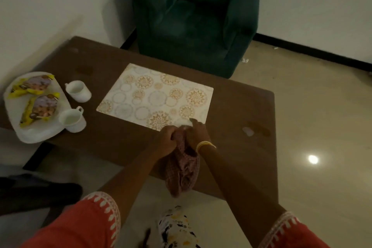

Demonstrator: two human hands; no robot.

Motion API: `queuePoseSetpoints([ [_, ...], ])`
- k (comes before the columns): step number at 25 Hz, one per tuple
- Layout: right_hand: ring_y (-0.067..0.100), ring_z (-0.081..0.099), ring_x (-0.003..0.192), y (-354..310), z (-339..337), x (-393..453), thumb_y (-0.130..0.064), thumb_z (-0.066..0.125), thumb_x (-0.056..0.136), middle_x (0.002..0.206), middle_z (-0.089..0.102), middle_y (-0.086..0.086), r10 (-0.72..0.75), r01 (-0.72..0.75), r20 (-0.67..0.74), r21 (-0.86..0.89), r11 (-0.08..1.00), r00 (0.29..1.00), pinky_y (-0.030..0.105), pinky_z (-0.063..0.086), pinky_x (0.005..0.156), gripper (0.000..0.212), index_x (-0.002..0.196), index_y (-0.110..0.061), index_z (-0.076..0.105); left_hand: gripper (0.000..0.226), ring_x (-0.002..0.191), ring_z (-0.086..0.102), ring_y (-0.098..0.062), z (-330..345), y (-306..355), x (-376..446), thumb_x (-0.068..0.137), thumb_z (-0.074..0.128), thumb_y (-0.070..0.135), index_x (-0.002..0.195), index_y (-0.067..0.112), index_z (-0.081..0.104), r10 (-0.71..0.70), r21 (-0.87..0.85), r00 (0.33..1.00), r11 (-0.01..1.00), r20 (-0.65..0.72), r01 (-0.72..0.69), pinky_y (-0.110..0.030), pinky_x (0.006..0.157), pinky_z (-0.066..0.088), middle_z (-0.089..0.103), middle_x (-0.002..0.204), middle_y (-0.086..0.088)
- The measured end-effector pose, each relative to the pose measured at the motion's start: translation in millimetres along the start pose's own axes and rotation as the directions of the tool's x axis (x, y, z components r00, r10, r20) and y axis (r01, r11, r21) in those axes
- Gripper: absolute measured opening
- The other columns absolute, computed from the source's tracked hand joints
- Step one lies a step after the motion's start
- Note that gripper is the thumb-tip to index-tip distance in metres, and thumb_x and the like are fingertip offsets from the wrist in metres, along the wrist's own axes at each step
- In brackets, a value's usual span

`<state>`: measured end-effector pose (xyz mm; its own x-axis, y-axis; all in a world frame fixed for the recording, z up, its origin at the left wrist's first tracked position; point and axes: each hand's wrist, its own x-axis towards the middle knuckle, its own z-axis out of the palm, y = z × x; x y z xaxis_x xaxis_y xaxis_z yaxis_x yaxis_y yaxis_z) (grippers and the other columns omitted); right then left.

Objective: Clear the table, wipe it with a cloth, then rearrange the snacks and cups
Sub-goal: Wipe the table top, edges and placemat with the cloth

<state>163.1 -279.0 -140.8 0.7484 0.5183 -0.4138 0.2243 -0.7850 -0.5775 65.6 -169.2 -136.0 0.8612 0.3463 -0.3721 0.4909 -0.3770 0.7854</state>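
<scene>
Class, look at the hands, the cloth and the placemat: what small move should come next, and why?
Probably lift the placemat off the table. The left hand grips the checked cloth, and the right hand touches the mat's near edge, which covers tabletop not yet wiped. The tray and cups stand aside.

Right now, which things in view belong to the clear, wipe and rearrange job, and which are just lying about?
Job: table, cloth gripped by left hand and right hand, placemat, two cups, snack packets, tray.
Lying about: green armchair, floor scraps.
</scene>
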Motion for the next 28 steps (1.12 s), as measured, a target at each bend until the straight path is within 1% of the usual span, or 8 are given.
queuePoseSetpoints([
  [2,0.034,0.027,0.142,30.4,49.9,12.5,-0.032,0.037,0.098,0.152,0.031,0.014,-0.042,0.045,0.024,-0.124,0.991,0.999,0.047,0.029,0.113,0.049,0.144,-0.014,0.036,0.041,0.135,0.038,-0.024,18.9,-40.1,23.7,0.094,0.053,0.017,0.135,0.014,0.048,0.128,0.254,0.992,0.960,-0.016,-0.120,-0.034,0.108,0.036,0.039,0.146,-0.007],
  [4,0.032,0.016,0.147,55.0,92.2,27.8,-0.038,0.025,0.099,0.158,0.019,0.016,-0.154,0.102,-0.141,-0.319,0.942,0.978,0.047,0.021,0.115,0.057,0.149,-0.011,0.030,0.043,0.141,0.030,-0.019,36.2,-74.6,48.3,0.095,0.048,0.023,0.138,0.021,0.046,0.263,0.468,0.961,0.862,-0.083,-0.195,-0.043,0.115,0.027,0.034,0.152,-0.002],
  [7,0.028,0.019,0.147,57.6,96.2,65.0,-0.047,0.012,0.090,0.157,0.024,0.014,-0.356,0.203,-0.301,-0.439,0.875,0.885,0.046,0.019,0.117,0.071,0.148,-0.012,0.032,0.046,0.144,0.025,-0.015,43.4,-95.6,81.7,0.099,0.029,0.034,0.144,0.024,0.039,0.407,0.607,0.898,0.761,-0.169,-0.230,-0.046,0.119,0.015,0.031,0.155,0.002],
  [13,0.024,0.029,0.143,29.8,48.3,190.9,-0.055,0.017,0.084,0.155,0.033,0.007,-0.592,0.422,-0.135,-0.578,0.698,0.795,0.041,0.021,0.117,0.074,0.146,-0.019,0.038,0.047,0.145,0.021,-0.020,25.7,-92.6,166.7,0.102,0.024,0.031,0.146,0.018,0.031,0.399,0.690,0.852,0.721,-0.340,-0.062,-0.048,0.118,0.014,0.025,0.158,-0.003],
  [18,0.023,0.036,0.136,22.7,33.7,181.4,-0.051,0.047,0.087,0.148,0.044,-0.001,-0.543,0.494,-0.127,-0.285,0.822,0.830,0.037,0.025,0.112,0.050,0.132,-0.032,0.056,0.046,0.134,0.040,-0.028,10.9,-96.0,158.3,0.101,0.032,0.030,0.147,0.025,0.031,0.431,0.597,0.880,0.766,-0.198,-0.241,-0.044,0.112,0.031,0.035,0.153,-0.007],
  [21,0.024,0.035,0.137,31.7,45.7,133.5,-0.054,0.040,0.081,0.149,0.043,0.004,-0.615,0.553,-0.033,-0.401,0.730,0.788,0.038,0.023,0.114,0.063,0.137,-0.027,0.052,0.060,0.137,0.037,-0.027,7.3,-107.8,116.7,0.098,0.043,0.021,0.152,0.025,0.017,0.442,0.508,0.884,0.803,-0.155,-0.312,-0.041,0.110,0.034,0.026,0.157,-0.007],
  [24,0.021,0.025,0.144,68.6,64.4,78.3,-0.062,0.021,0.080,0.153,0.036,0.005,-0.734,0.640,0.056,-0.538,0.549,0.677,0.041,0.013,0.119,0.080,0.145,-0.020,0.040,0.061,0.143,0.027,-0.023,11.1,-123.1,85.6,0.096,0.046,0.021,0.151,0.023,0.019,0.478,0.510,0.865,0.788,-0.154,-0.344,-0.041,0.114,0.028,0.019,0.159,-0.003],
  [28,0.019,0.026,0.145,139.3,56.8,26.3,-0.056,0.024,0.092,0.151,0.039,0.005,-0.874,0.800,0.143,-0.490,0.346,0.465,0.033,0.011,0.120,0.065,0.143,-0.019,0.043,0.058,0.148,0.011,-0.015,19.0,-133.6,74.4,0.099,0.028,0.050,0.152,0.032,0.015,0.482,0.769,0.872,0.587,-0.082,-0.252,-0.045,0.119,0.012,0.010,0.161,0.006],
])
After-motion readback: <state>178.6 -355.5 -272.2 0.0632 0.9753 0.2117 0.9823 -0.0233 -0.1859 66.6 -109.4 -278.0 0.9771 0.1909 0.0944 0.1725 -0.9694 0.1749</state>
